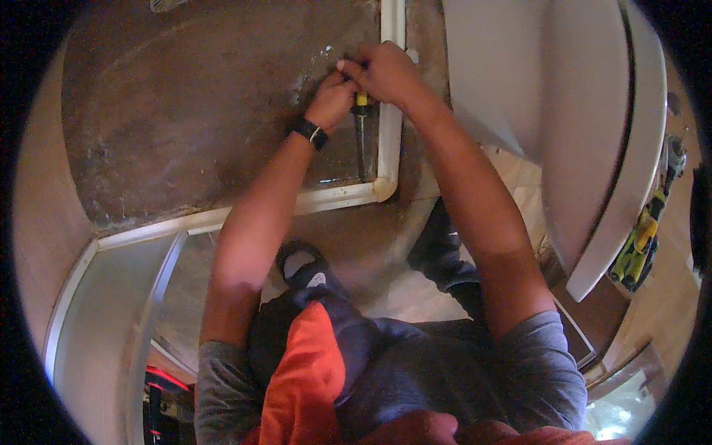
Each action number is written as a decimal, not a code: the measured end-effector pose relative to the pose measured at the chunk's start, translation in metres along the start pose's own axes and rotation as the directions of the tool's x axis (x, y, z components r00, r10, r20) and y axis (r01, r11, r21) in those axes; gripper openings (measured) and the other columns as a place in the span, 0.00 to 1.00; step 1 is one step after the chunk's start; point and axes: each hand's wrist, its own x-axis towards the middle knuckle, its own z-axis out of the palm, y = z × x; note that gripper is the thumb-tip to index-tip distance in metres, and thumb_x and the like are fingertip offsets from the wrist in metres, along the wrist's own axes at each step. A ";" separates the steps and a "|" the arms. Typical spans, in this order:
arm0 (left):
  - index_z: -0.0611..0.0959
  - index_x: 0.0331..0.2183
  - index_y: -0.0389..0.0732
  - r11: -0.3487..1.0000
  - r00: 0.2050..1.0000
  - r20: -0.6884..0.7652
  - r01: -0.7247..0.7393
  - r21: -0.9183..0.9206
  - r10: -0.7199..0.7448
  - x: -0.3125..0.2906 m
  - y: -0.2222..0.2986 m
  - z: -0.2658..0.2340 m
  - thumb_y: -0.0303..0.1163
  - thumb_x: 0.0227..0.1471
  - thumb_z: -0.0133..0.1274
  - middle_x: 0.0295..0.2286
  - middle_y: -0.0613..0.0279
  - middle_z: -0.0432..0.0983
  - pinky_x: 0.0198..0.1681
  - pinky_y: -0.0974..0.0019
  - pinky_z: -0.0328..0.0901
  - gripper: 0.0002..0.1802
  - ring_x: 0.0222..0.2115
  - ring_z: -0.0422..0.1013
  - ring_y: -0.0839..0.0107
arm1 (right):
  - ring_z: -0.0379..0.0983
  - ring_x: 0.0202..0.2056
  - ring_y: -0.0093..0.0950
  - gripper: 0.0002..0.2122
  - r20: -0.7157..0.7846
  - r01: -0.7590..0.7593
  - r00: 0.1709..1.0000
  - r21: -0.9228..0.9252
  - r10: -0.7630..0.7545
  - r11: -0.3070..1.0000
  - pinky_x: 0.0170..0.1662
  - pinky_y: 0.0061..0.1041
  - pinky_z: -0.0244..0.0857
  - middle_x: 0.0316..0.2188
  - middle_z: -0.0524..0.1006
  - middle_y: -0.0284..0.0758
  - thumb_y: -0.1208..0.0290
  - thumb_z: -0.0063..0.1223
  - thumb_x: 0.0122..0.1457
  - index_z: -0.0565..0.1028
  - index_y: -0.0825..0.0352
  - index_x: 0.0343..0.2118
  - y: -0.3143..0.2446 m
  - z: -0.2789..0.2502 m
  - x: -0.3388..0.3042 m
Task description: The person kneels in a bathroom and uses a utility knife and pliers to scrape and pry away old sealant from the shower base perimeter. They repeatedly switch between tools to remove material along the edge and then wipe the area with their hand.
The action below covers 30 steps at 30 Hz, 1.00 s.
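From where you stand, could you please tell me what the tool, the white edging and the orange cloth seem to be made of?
The tool has a grey, straight shaft with a faint shine, probably metal; its bright yellow and black handle suggests plastic. The white edging looks smooth, perhaps plastic or painted wood; I cannot tell. The orange cloth looks like matte fabric, given its loose drape.

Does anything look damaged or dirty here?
Yes. Pale, scuffed-looking patches mark the brown surface beside the left hand, standing out against its darker colour. The white trim also looks yellowed at its corner.
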 end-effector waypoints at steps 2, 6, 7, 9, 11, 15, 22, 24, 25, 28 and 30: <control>0.78 0.47 0.35 0.942 0.996 0.025 -0.091 0.324 0.087 -0.003 0.008 0.001 0.28 0.58 0.46 0.40 0.58 0.78 0.47 0.62 0.67 0.16 0.43 0.74 0.65 | 0.77 0.28 0.46 0.24 -0.059 0.002 0.998 0.024 0.000 1.000 0.35 0.41 0.71 0.23 0.79 0.47 0.46 0.59 0.57 0.81 0.68 0.28 0.003 0.006 0.003; 0.78 0.47 0.36 0.734 0.968 0.121 -0.246 0.633 0.220 -0.001 0.010 -0.003 0.27 0.60 0.45 0.42 0.56 0.78 0.48 0.60 0.68 0.15 0.44 0.74 0.63 | 0.78 0.31 0.51 0.24 -0.079 -0.004 0.997 0.029 0.006 1.000 0.38 0.49 0.72 0.24 0.79 0.49 0.44 0.54 0.59 0.82 0.66 0.29 0.005 0.008 0.005; 0.77 0.47 0.36 0.453 0.932 0.232 -0.341 0.824 0.280 0.002 0.009 -0.007 0.28 0.60 0.44 0.43 0.56 0.78 0.49 0.59 0.68 0.15 0.44 0.74 0.62 | 0.78 0.31 0.51 0.24 -0.071 -0.022 0.997 0.018 0.023 1.000 0.38 0.49 0.73 0.23 0.79 0.49 0.44 0.54 0.59 0.83 0.66 0.29 -0.001 0.002 0.006; 0.77 0.47 0.36 0.991 0.977 0.165 -0.135 0.002 0.133 0.006 0.006 0.008 0.30 0.62 0.42 0.43 0.55 0.78 0.50 0.57 0.69 0.15 0.44 0.75 0.61 | 0.78 0.30 0.51 0.24 -0.065 -0.042 0.997 0.008 0.042 0.999 0.38 0.49 0.73 0.23 0.79 0.49 0.44 0.54 0.58 0.83 0.66 0.28 -0.012 -0.009 0.007; 0.77 0.47 0.37 0.869 0.972 0.227 0.057 -0.491 0.065 0.014 -0.001 0.007 0.32 0.64 0.41 0.43 0.55 0.78 0.50 0.56 0.69 0.15 0.45 0.75 0.61 | 0.78 0.30 0.51 0.24 -0.071 -0.047 0.996 0.017 0.049 0.999 0.38 0.48 0.74 0.23 0.79 0.49 0.44 0.55 0.58 0.83 0.65 0.28 -0.019 -0.015 0.007; 0.77 0.45 0.37 0.826 0.949 0.311 0.137 -0.547 0.049 0.030 -0.013 0.004 0.35 0.65 0.40 0.42 0.56 0.78 0.49 0.56 0.69 0.16 0.42 0.75 0.63 | 0.79 0.29 0.50 0.22 -0.052 -0.041 0.998 -0.052 0.038 0.998 0.37 0.46 0.75 0.23 0.80 0.48 0.47 0.54 0.58 0.84 0.66 0.28 -0.012 -0.010 0.010; 0.74 0.43 0.37 0.866 0.924 0.369 0.106 -0.489 0.095 0.019 -0.020 -0.008 0.33 0.63 0.42 0.34 0.64 0.74 0.39 0.55 0.67 0.12 0.32 0.69 0.68 | 0.78 0.27 0.49 0.20 -0.028 -0.108 0.994 -0.011 0.108 0.994 0.37 0.45 0.74 0.22 0.79 0.47 0.50 0.56 0.57 0.83 0.66 0.27 -0.004 0.002 0.016; 0.72 0.46 0.35 0.977 0.975 0.161 -0.172 0.123 0.152 0.011 -0.016 0.003 0.32 0.62 0.43 0.35 0.58 0.75 0.41 0.53 0.67 0.14 0.34 0.72 0.62 | 0.78 0.28 0.48 0.20 -0.063 -0.079 0.995 -0.011 0.078 0.997 0.37 0.45 0.74 0.22 0.79 0.48 0.49 0.56 0.57 0.83 0.65 0.26 -0.004 0.004 0.016; 0.71 0.48 0.35 0.905 0.968 0.083 -0.252 0.343 0.238 0.008 -0.015 0.015 0.32 0.62 0.43 0.37 0.55 0.76 0.42 0.52 0.67 0.15 0.36 0.72 0.59 | 0.78 0.28 0.49 0.20 -0.103 -0.033 0.994 -0.055 0.027 0.998 0.37 0.45 0.74 0.22 0.79 0.48 0.49 0.56 0.57 0.83 0.65 0.27 -0.002 0.003 0.016; 0.69 0.53 0.35 0.613 0.851 -0.120 -0.263 0.745 0.512 0.005 -0.014 0.055 0.33 0.61 0.46 0.42 0.44 0.77 0.47 0.52 0.67 0.21 0.43 0.74 0.50 | 0.78 0.30 0.51 0.21 -0.124 -0.035 0.992 -0.087 0.024 0.996 0.38 0.47 0.74 0.24 0.80 0.49 0.50 0.57 0.56 0.82 0.67 0.27 0.002 0.001 0.012; 0.71 0.53 0.37 0.733 0.863 -0.194 -0.255 0.630 0.467 0.009 -0.018 0.051 0.34 0.61 0.47 0.46 0.38 0.76 0.52 0.52 0.66 0.21 0.48 0.73 0.44 | 0.78 0.30 0.52 0.22 -0.111 -0.040 0.993 -0.095 0.029 0.995 0.38 0.48 0.74 0.25 0.80 0.50 0.49 0.57 0.55 0.82 0.69 0.26 -0.006 -0.003 0.014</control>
